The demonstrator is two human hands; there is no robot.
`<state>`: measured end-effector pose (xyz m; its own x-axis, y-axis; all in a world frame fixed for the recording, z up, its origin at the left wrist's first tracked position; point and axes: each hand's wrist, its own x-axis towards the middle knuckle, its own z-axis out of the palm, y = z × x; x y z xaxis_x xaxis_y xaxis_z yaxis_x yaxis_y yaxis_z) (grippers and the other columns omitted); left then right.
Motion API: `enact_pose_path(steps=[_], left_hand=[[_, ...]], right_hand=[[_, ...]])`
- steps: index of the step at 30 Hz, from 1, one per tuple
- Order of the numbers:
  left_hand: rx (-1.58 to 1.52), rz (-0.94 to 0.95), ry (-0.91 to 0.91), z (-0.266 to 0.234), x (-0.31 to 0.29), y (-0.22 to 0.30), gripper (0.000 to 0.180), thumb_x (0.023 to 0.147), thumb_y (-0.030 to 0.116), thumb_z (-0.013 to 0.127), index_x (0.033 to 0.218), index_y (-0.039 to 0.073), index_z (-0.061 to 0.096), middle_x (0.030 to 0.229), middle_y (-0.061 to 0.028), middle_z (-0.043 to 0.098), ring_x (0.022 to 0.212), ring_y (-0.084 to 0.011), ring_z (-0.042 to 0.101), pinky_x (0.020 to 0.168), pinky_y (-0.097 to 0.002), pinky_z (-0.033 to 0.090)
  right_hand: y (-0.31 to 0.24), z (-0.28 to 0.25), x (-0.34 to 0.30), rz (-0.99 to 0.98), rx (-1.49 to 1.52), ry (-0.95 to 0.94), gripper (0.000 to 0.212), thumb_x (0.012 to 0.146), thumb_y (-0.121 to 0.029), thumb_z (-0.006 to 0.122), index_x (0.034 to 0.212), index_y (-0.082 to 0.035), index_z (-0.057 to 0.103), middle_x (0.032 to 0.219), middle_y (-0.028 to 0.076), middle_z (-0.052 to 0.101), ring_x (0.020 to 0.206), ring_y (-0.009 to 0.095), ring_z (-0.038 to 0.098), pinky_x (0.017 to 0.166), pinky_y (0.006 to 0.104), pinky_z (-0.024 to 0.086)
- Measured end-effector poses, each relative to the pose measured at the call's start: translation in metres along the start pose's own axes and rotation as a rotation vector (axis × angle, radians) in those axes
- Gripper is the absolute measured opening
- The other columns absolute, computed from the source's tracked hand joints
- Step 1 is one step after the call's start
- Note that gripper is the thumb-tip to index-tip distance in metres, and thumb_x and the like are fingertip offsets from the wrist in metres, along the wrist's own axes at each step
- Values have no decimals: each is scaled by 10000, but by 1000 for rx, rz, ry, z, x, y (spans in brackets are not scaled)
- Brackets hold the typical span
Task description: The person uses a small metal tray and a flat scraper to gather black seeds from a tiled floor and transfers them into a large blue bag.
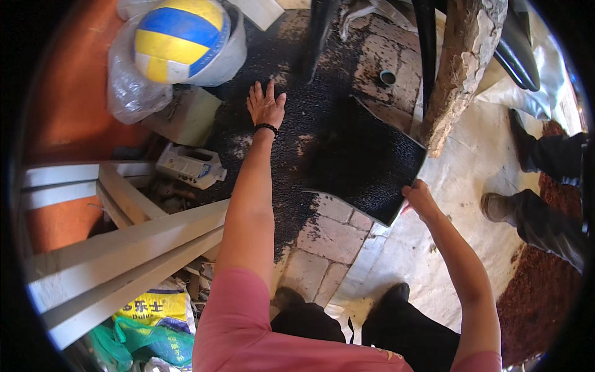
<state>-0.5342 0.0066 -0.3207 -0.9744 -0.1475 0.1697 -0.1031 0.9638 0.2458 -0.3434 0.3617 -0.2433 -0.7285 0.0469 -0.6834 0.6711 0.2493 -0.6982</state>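
Near the brick floor (328, 239), a pan (367, 214) is pinched at its rim by the right hand (423, 199); the left hand's (266, 111) fingers are spread near black grains (288, 155). The pan is likely stiff, maybe weighed down, and best held at both back corners.

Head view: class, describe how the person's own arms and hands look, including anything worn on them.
The left hand is ungloved, with a dark beaded bracelet around its wrist. The right hand is ungloved too, with no bracelet visible. Both forearms are uncovered; short, plain pink sleeves cover the upper arms.
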Motion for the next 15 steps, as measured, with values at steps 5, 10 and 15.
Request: enact_pose_path(steps=[5, 10, 15], left_hand=[[-240, 280, 50, 14, -30, 43, 427, 818, 340, 424, 1151, 75, 450, 1277, -153, 314, 1199, -331, 241, 970, -506, 175], [-654, 324, -13, 13, -78, 84, 420, 833, 323, 397, 1126, 27, 451, 1204, -190, 395, 1148, -342, 320, 976, -441, 213], [-734, 320, -88, -6, -100, 87, 434, 838, 330, 396, 1139, 21, 438, 1203, -212, 389, 1138, -367, 325, 971, -425, 226]], right_hand=[[-16, 11, 7, 9, -216, 49, 266, 738, -72, 451, 849, 169, 473, 713, 229, 560, 530, 285, 599, 390, 325, 507], [-26, 28, 15, 13, -159, 38, 291, 741, -78, 460, 873, 181, 463, 754, 242, 562, 545, 298, 601, 412, 321, 519], [-23, 35, 18, 91, -2, -41, 292, 735, -53, 469, 930, 164, 456, 755, 210, 563, 545, 286, 592, 411, 332, 525]])
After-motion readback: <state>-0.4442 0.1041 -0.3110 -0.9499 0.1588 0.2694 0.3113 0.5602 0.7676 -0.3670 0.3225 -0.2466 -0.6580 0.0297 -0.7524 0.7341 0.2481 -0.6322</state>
